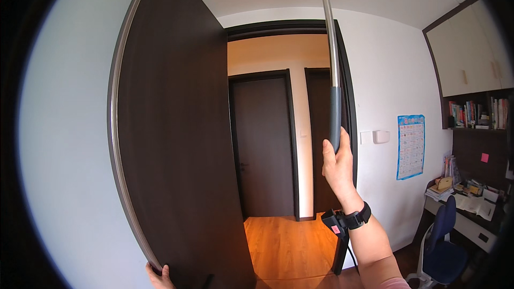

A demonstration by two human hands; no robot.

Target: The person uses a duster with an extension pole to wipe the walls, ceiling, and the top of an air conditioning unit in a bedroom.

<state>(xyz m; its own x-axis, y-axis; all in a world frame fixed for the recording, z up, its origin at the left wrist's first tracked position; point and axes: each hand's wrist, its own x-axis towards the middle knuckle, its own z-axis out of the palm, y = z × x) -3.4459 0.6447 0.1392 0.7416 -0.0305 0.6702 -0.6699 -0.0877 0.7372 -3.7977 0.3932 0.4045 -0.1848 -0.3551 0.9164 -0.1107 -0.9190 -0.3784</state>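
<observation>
My right hand (338,164) is raised and grips the grey handle of a telescopic metal pole (332,48). The pole points upward, and its top runs out of view. A black strap with a small black device sits on my right wrist. Low on the left, my left hand (160,276) holds the edge of an open dark wooden door (172,128), thumb on its face and fingers on the edge side.
Beyond the dark door frame (348,88) lies a hallway with a wood floor (289,245) and a closed door (265,148). On the right are a wall poster (410,147), a blue chair (443,257), a cluttered desk (457,210) and cabinets (453,60) above bookshelves.
</observation>
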